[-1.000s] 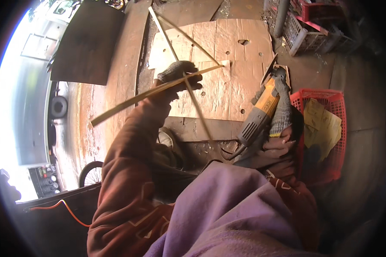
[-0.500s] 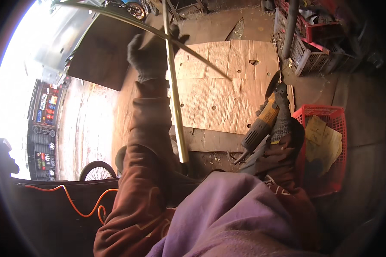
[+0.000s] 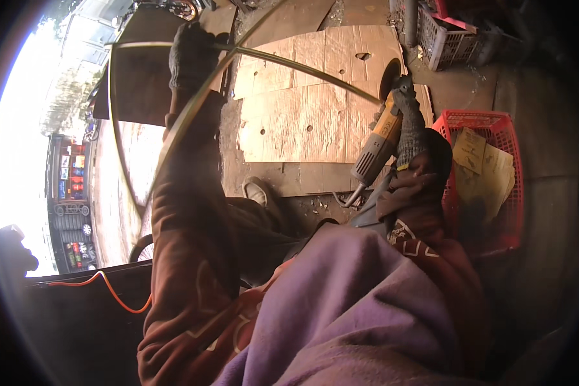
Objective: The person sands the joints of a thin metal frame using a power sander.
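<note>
My left hand (image 3: 192, 61), in a dark grey knit glove, is closed around one bar of a thin metal frame (image 3: 302, 69). The frame's bars cross and join into a triangle in front of my left forearm. My right hand (image 3: 408, 119), also gloved, grips an angle grinder (image 3: 381, 139) with a yellow and grey body. Its dark cutting disc (image 3: 390, 78) is raised at the far end, close to the tip of the held bar. I cannot tell whether disc and bar touch.
A flattened cardboard sheet (image 3: 289, 135) lies on the floor ahead. At my right stands a red plastic basket (image 3: 479, 118) with cardboard pieces (image 3: 495, 174) inside. Grey crates (image 3: 441, 45) stand far right. An orange cable (image 3: 119, 299) runs at lower left. My shoe (image 3: 256, 192) shows near the sheet.
My left hand has moved left and away from me, and the frame has turned, bringing a bar's end near the disc. The grinder has moved slightly up and left in view.
</note>
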Motion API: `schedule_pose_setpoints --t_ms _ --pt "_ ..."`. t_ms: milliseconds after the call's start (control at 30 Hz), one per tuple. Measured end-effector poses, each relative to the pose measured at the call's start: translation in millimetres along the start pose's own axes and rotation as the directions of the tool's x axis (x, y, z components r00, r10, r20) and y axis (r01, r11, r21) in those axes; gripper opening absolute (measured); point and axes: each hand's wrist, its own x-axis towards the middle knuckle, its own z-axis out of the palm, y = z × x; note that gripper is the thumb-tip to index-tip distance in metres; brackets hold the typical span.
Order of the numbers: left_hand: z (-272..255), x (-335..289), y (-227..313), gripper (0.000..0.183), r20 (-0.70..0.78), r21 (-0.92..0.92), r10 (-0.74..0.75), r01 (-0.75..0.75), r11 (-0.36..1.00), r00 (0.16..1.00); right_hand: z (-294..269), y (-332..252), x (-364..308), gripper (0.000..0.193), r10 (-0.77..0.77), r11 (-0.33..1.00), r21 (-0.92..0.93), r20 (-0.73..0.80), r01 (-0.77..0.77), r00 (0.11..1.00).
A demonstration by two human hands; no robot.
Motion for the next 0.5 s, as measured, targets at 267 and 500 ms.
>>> schedule_pose_setpoints --t_ms 267,500 --pt "-49 -11 17 0.013 -0.056 0.45 0.267 -0.215 0.867 0.962 -3 -2 23 0.055 -0.009 1.0 -0.014 -0.004 0.009 1.0" --pt "-39 -21 -5 0.034 -0.179 0.446 0.245 -0.144 0.883 0.953 -3 -6 18 0.047 -0.04 0.997 0.064 0.053 0.037 0.998"
